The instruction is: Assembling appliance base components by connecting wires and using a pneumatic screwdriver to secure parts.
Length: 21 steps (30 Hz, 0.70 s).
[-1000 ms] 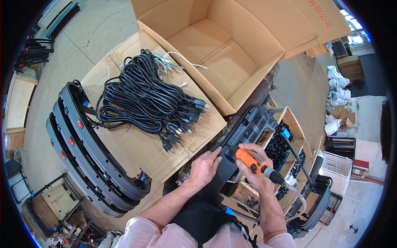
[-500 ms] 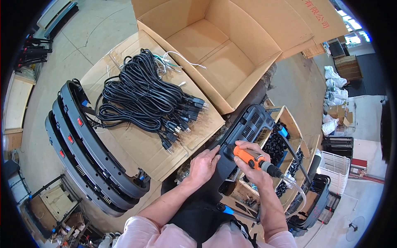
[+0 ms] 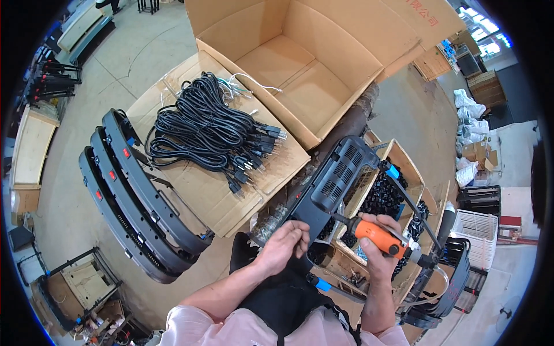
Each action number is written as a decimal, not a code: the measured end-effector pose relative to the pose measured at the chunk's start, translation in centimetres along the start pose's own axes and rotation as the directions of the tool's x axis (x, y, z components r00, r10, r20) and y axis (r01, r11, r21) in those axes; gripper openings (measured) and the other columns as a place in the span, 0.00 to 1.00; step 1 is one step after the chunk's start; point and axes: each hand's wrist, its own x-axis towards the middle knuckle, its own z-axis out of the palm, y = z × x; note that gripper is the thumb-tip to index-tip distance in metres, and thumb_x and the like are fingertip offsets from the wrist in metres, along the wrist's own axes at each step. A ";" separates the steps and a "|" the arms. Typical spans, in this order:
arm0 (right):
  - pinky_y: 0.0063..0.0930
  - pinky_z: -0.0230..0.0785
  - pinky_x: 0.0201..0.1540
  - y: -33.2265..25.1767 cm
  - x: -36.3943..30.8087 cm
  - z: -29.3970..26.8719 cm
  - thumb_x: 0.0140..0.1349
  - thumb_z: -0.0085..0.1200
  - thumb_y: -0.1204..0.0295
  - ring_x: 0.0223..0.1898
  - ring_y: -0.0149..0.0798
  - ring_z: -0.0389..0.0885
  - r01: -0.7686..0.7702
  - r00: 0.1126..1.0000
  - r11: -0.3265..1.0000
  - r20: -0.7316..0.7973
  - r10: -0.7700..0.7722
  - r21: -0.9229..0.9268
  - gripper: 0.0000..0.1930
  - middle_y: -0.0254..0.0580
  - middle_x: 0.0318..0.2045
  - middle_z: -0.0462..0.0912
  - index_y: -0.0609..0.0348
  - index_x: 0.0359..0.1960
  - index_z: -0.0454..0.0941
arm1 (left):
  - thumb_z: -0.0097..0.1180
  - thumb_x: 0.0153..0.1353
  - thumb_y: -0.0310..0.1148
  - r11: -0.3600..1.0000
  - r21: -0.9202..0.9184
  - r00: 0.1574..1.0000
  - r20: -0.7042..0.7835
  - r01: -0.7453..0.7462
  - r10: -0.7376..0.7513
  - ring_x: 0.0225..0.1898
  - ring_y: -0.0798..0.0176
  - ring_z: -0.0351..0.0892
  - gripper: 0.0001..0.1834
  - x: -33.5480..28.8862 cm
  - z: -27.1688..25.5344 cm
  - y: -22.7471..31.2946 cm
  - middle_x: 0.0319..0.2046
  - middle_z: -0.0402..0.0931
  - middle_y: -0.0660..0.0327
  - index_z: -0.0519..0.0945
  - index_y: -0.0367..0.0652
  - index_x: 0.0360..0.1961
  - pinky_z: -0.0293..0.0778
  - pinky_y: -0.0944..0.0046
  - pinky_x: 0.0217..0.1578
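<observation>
Right hand [image 3: 378,259]: wrapped round an orange cylindrical power screwdriver [image 3: 376,235], its dark bit directed leftward at a dark-grey plastic housing with slotted vents [image 3: 340,173]; contact at the tip cannot be told. Left hand [image 3: 283,248]: fingers curled narrowly together at the housing's near portion; whether they pinch anything cannot be told. The housing lies obliquely before the person, beside a wooden compartmented tray [image 3: 416,187] of small black parts. Farther left, bundled black power cords [image 3: 202,124] rest on flat brown cardboard [image 3: 236,214], adjoining an open brown cardboard box [image 3: 242,40].
</observation>
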 end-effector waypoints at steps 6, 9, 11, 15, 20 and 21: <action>0.47 0.74 0.67 0.8 -8.0 -3.3 0.57 0.70 0.78 0.60 0.50 0.83 0.022 0.998 0.998 -0.054 -0.019 0.058 0.30 0.56 0.55 0.85 0.61 0.62 0.71 | 0.46 0.83 0.42 0.959 -0.077 0.958 0.106 0.274 -0.266 0.28 0.70 0.72 0.14 -3.3 2.3 -5.6 0.32 0.75 0.65 0.75 0.42 0.52 0.66 0.70 0.26; 0.44 0.75 0.66 1.2 -12.1 -4.9 0.58 0.70 0.78 0.59 0.48 0.84 0.016 0.997 0.998 -0.078 -0.011 0.064 0.30 0.55 0.55 0.85 0.60 0.61 0.71 | 0.44 0.84 0.42 0.958 -0.038 0.954 0.103 0.286 -0.280 0.26 0.70 0.66 0.14 -4.9 2.5 -8.8 0.29 0.70 0.67 0.75 0.42 0.51 0.65 0.69 0.27; 0.43 0.75 0.65 1.8 -14.7 -6.2 0.58 0.70 0.77 0.57 0.46 0.84 0.018 0.994 1.000 -0.104 -0.016 0.021 0.29 0.54 0.54 0.86 0.61 0.61 0.71 | 0.43 0.84 0.42 0.967 -0.028 0.966 -0.052 0.252 -0.253 0.30 0.70 0.69 0.15 -6.2 3.5 -10.3 0.31 0.73 0.66 0.75 0.42 0.52 0.67 0.68 0.31; 0.43 0.76 0.64 2.4 -19.5 -7.8 0.58 0.70 0.77 0.57 0.45 0.84 0.017 0.993 0.997 -0.117 -0.008 0.075 0.29 0.53 0.54 0.85 0.61 0.61 0.71 | 0.45 0.83 0.42 0.972 0.070 0.973 -0.073 0.226 -0.221 0.32 0.69 0.72 0.15 -9.5 4.5 -12.8 0.35 0.78 0.66 0.77 0.42 0.52 0.70 0.66 0.34; 0.44 0.75 0.65 3.3 -23.4 -8.4 0.60 0.68 0.80 0.59 0.47 0.83 0.048 0.998 0.991 -0.045 -0.043 0.127 0.28 0.53 0.55 0.85 0.61 0.61 0.71 | 0.53 0.80 0.46 0.970 0.011 0.960 -0.153 0.241 -0.236 0.28 0.71 0.74 0.15 -11.8 1.6 -17.2 0.31 0.81 0.68 0.83 0.46 0.45 0.70 0.67 0.30; 0.45 0.75 0.66 3.3 -24.1 -8.3 0.60 0.67 0.81 0.61 0.48 0.83 0.060 0.998 0.992 -0.005 -0.060 0.112 0.28 0.53 0.55 0.85 0.61 0.62 0.71 | 0.55 0.79 0.48 0.967 -0.002 0.953 -0.169 0.253 -0.250 0.27 0.71 0.74 0.16 -12.2 1.1 -17.7 0.30 0.80 0.69 0.84 0.46 0.44 0.69 0.68 0.29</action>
